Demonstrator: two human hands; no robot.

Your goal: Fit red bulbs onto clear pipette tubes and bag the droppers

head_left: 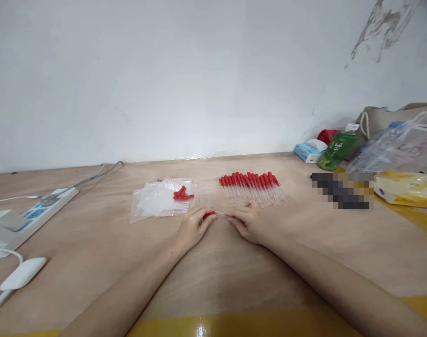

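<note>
Between the fingers of my left hand (pixel 195 225) is a red rubber bulb (pixel 209 215), partly covered by the fingertips. My right hand (pixel 246 221) pinches a thin clear dropper tube (pixel 219 213), whose left end meets the bulb; how far it sits inside is too small to tell. Several loose red bulbs (pixel 181 193) lie on clear zip bags (pixel 157 199) beyond my left hand. Bare clear tubes (pixel 203 196) lie just right of the bags. Past my right hand is a row of droppers (pixel 248 180), red bulbs pointing away and clear tubes toward me.
At left are a white power strip (pixel 47 213) with cables and a white plug-like piece (pixel 24 274). Far right stand a tissue pack (pixel 308 152), a green bottle (pixel 338 149) and plastic bags (pixel 399 147). A pixelated dark patch (pixel 343 189) hides something on the table (pixel 213 281).
</note>
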